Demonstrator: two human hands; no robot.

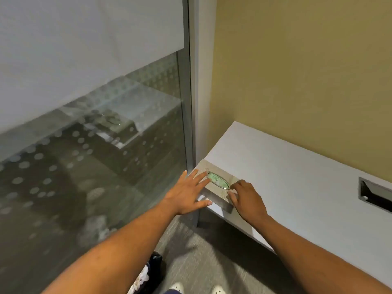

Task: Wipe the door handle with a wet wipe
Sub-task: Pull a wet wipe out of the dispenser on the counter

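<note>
A flat beige pack of wet wipes lies on the near left corner of a white table. Its oval lid shows greenish inside a shiny rim. My left hand rests flat with spread fingers on the pack's left end, fingertips at the lid's edge. My right hand is curled at the pack's right end, fingers and thumb pinched at the right tip of the lid. No door handle is in view.
A glass panel with frosted dots and a grey metal frame stands left of the table. A yellow wall runs behind it. A recessed metal cable slot sits at the table's right. Grey carpet and my shoes lie below.
</note>
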